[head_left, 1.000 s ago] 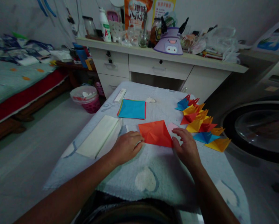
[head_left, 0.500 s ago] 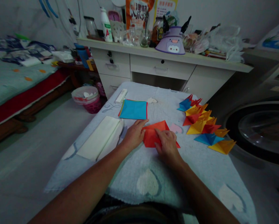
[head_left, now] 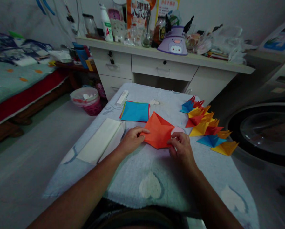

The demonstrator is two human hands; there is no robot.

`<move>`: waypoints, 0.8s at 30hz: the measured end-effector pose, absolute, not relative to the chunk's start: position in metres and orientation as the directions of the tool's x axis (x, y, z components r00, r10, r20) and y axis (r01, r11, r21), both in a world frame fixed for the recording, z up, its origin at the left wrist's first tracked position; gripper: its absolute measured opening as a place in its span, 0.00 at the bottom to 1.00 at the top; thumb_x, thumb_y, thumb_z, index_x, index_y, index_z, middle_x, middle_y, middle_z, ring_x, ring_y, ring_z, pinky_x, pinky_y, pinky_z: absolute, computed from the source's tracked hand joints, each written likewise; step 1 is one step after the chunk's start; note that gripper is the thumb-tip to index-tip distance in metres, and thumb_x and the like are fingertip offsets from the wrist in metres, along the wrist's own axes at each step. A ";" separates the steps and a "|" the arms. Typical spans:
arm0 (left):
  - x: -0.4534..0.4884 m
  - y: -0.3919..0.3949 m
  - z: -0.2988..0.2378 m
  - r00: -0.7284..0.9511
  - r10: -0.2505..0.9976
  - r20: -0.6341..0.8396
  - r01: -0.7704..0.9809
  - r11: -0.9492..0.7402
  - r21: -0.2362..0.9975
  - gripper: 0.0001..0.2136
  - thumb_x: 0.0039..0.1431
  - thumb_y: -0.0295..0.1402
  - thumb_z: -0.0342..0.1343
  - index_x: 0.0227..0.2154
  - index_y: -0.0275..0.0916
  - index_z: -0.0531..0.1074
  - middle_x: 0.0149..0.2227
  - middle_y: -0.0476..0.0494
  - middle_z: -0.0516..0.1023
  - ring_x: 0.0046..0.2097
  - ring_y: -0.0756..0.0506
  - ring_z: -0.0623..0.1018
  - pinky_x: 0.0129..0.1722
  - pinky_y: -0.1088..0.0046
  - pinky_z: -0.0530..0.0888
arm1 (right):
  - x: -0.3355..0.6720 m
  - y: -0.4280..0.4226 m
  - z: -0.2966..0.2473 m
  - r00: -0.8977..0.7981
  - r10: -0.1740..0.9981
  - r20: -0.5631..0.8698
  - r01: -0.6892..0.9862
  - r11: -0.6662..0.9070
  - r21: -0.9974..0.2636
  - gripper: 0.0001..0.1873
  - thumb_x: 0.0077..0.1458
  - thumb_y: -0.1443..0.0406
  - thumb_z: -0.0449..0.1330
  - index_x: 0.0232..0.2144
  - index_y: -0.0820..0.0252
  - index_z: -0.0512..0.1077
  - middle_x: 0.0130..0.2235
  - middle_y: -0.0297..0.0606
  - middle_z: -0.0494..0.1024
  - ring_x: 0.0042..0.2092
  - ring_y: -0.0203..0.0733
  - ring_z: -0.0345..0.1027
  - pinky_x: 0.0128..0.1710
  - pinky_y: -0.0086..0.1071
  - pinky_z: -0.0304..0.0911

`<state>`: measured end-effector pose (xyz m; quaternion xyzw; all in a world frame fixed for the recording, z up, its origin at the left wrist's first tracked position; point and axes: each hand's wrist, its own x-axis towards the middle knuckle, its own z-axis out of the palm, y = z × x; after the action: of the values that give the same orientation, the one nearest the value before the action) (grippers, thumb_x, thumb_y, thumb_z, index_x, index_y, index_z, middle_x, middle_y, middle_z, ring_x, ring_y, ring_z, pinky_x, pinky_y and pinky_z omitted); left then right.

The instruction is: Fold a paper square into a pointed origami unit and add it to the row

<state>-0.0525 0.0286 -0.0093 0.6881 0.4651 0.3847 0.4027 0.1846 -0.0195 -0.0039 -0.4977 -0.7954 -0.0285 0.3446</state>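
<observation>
An orange sheet of folding paper point(head_left: 158, 132), creased and partly opened out, lies between my hands over the cloth-covered table point(head_left: 132, 171). My left hand point(head_left: 133, 137) pinches its left edge between thumb and fingers. At the right edge, my right hand point(head_left: 180, 143) grips the paper with thumb and curled fingers. Just behind it sits a stack of coloured paper squares point(head_left: 135, 111), blue on top. To the right stands a row of folded paper cranes point(head_left: 205, 124) in yellow, red, orange and blue.
A folded white sheet point(head_left: 100, 138) lies left of my left hand, with a small white box point(head_left: 122, 97) farther back. A crumpled white scrap point(head_left: 154, 102) lies behind the stack. Beyond the table stands a cluttered white desk point(head_left: 147, 65); a pink bin point(head_left: 87, 101) is at its left.
The orange paper went from folded flat to opened out and raised at its far point. My right hand moved from its middle to its right edge; my left hand shifted slightly left.
</observation>
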 end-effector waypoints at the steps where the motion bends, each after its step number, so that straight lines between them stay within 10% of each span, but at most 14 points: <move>1: -0.052 0.027 -0.008 0.294 0.943 0.155 0.330 -0.252 0.910 0.16 0.51 0.21 0.51 0.40 0.37 0.78 0.38 0.46 0.75 0.40 0.48 0.75 0.40 0.72 0.70 | 0.189 -0.022 -0.002 -0.286 0.786 0.549 0.792 0.516 -0.326 0.13 0.49 0.76 0.53 0.33 0.57 0.73 0.42 0.41 0.70 0.42 0.44 0.64 0.40 0.37 0.63; 17: -0.045 0.007 0.007 0.534 0.845 0.011 0.459 -0.301 0.836 0.15 0.57 0.33 0.56 0.47 0.38 0.74 0.33 0.49 0.74 0.29 0.51 0.68 0.28 0.75 0.63 | 0.219 -0.061 -0.018 -0.273 0.909 0.315 0.815 0.392 -0.427 0.05 0.57 0.68 0.58 0.36 0.59 0.74 0.48 0.47 0.69 0.47 0.48 0.67 0.45 0.43 0.69; 24: -0.053 0.011 0.005 0.526 0.823 0.214 0.485 -0.497 0.720 0.16 0.56 0.23 0.45 0.41 0.39 0.76 0.47 0.42 0.70 0.51 0.44 0.70 0.54 0.62 0.68 | 0.220 -0.059 -0.019 -0.243 0.920 0.309 0.811 0.367 -0.456 0.07 0.57 0.70 0.58 0.33 0.57 0.76 0.44 0.43 0.70 0.44 0.46 0.66 0.43 0.40 0.68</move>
<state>-0.0532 0.0111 0.0047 0.8189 0.3994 0.2787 0.3035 0.2197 -0.0586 -0.0187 -0.5533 -0.7819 0.1012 0.2689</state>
